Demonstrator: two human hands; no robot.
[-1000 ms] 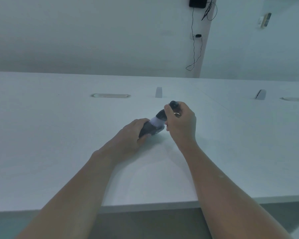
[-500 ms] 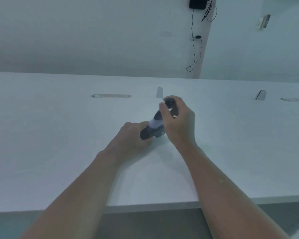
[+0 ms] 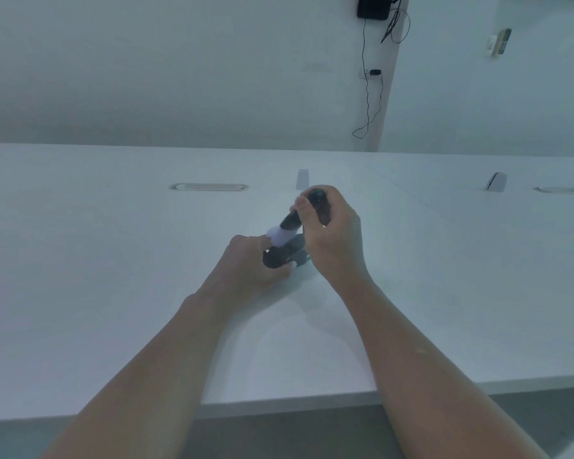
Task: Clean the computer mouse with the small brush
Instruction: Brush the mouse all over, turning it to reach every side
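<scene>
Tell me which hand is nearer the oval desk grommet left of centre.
Left. The left hand, holding the mouse, sits nearer the grommet; the right hand, gripping the brush, is farther right.

Office: white desk, cable grommets

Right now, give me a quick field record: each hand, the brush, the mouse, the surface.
left hand: gripping the mouse, holding it on the table
right hand: closed on the brush's dark handle
brush: tilted, pale bristle end down on the mouse
mouse: dark, mostly hidden by both hands
table: white, with an oval cable slot at the back
</scene>
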